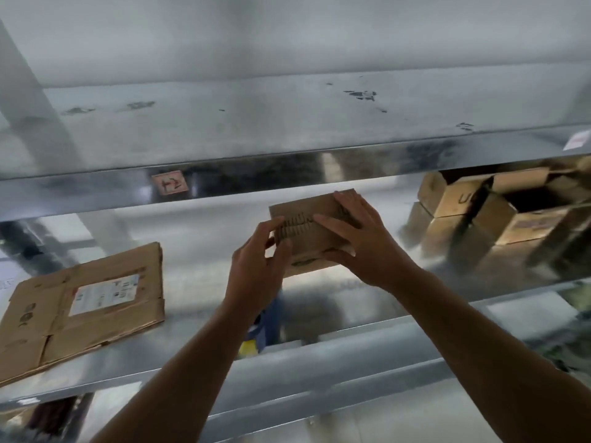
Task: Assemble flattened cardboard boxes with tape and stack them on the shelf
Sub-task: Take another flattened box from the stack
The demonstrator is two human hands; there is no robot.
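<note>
Box (pixel 303 225) sits clasped between left hand (pixel 259 254) and right hand (pixel 358 238); I should set it level beside the stacked boxes (pixel 486 203).

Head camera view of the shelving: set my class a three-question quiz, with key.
1. True or false: the flattened brown cardboard box with a white label lies at the right end of the silver metal shelf.
2. The small brown cardboard box is held by: A one hand; B both hands; C nothing.
3. Fill in: the assembled brown cardboard boxes stand on the ___.
Key: 1 false. 2 B, left hand and right hand grip it. 3 right.
</note>
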